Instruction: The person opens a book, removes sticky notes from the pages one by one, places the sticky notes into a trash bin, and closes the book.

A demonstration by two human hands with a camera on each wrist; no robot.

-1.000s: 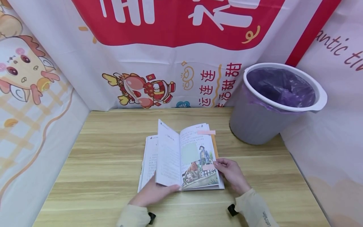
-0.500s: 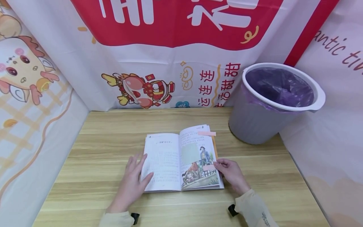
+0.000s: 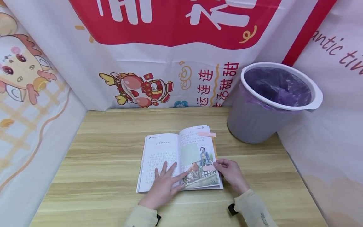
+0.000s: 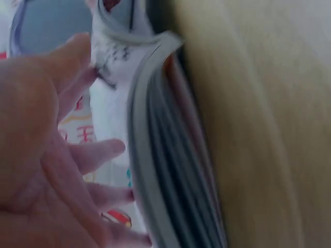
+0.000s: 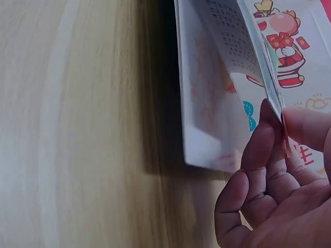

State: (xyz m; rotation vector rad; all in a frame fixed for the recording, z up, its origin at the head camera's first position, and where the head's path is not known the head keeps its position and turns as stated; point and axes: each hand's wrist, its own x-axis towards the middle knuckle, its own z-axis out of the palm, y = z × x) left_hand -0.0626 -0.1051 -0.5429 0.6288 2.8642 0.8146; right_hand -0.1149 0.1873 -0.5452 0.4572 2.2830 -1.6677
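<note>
An open book (image 3: 163, 148) lies on the wooden table, text on its left page and a coloured picture (image 3: 201, 171) low on its right page. My left hand (image 3: 163, 190) is over the lower middle of the spread, fingers straight and spread, fingertips reaching across the gutter. In the left wrist view those fingers (image 4: 98, 155) are close along the pages near the thick page block (image 4: 170, 144). At the right edge, my right hand (image 3: 232, 176) pinches some pages between thumb and fingers; in the right wrist view the pinched page edges (image 5: 273, 88) stand raised above the lower ones.
Two pink paper strips, an upper one (image 3: 206, 134) and a lower one (image 3: 209, 167), lie on the right page. A grey bin (image 3: 255, 119) with a purple liner stands at the table's back right. Printed cloth (image 3: 158, 53) hangs behind and along both sides.
A lifted left leaf has come down flat, and the left page now shows different text. My left hand moved out to the left edge, then back to the gutter. The right hand kept its pinch.
</note>
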